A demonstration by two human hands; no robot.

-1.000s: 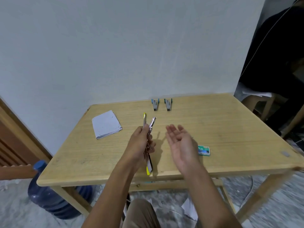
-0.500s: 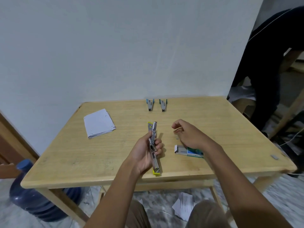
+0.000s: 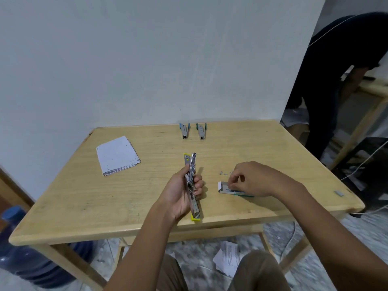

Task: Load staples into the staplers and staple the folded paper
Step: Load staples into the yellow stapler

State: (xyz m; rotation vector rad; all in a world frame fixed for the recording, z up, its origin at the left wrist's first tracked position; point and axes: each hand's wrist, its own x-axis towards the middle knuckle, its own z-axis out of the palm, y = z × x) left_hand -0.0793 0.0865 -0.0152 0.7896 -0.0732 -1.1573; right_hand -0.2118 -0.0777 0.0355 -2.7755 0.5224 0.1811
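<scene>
Soft, even indoor light; wide-angle bending and blur at edges

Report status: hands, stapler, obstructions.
Left hand grips open stapler. Right hand at staple box. Paper untouched. Nothing in the way.

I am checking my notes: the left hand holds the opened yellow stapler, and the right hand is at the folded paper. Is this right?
Not quite. In the head view the right hand is at the staple box, not the folded paper, which lies untouched at the table's far left. The left hand does hold the opened yellow stapler.
</scene>
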